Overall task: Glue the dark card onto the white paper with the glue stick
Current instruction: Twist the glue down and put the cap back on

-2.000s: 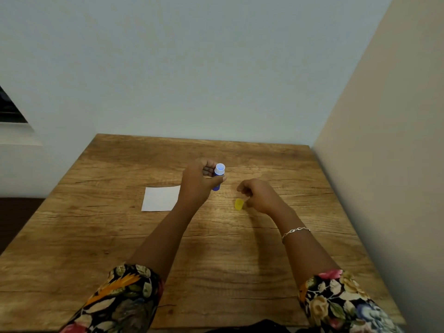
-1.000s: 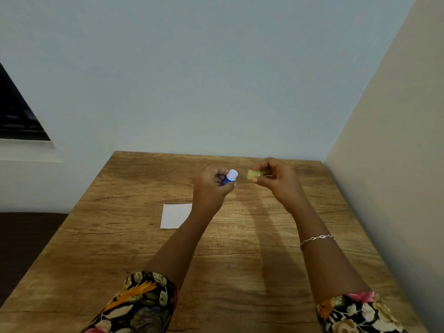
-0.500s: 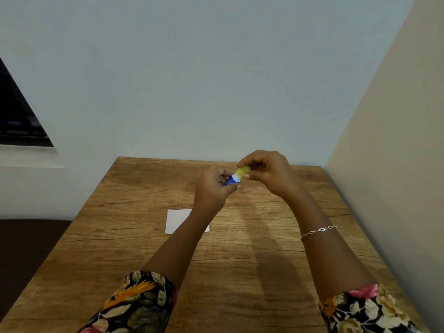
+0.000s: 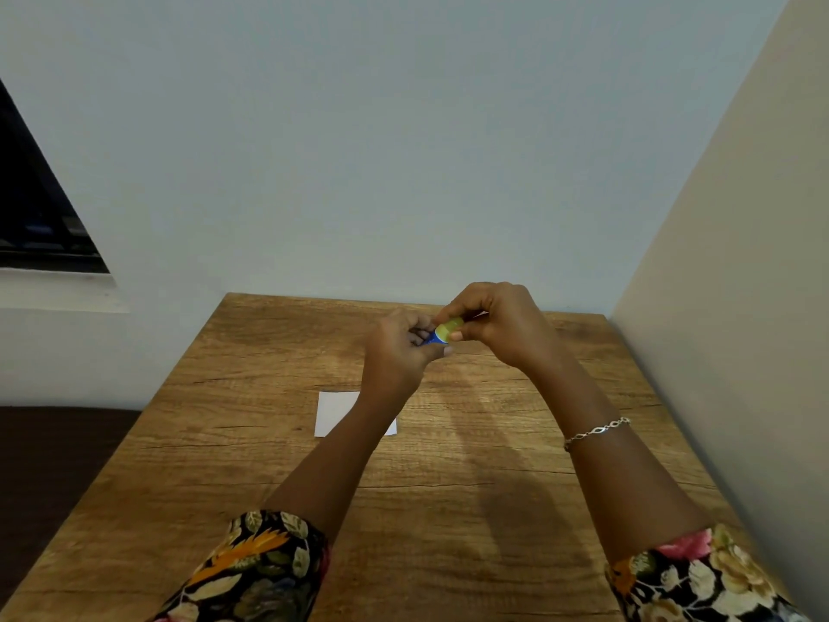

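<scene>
Since a moment ago the yellow cap has gone from near the glue stick's tip to sitting over it, and both hands have edged closer together.

A wooden worktop fills the lower half of the view, with a pale wall behind it and a dark window at 9 o'clock.

The left hand, raised above the worktop toward 12 o'clock, is curled tightly around the blue glue stick; only a short piece of the blue body shows past the fingers, pointing toward 2 o'clock.

The white paper lies flat on the worktop at about 6 o'clock from that hand, partly hidden beneath the left forearm. The dark card cannot be made out.

The right hand meets the left at the stick's tip, thumb and fingertips pinching the cap, which touches the blue body. A silver bracelet circles the right wrist.

Floral sleeves cover both arms at the bottom edge.
</scene>
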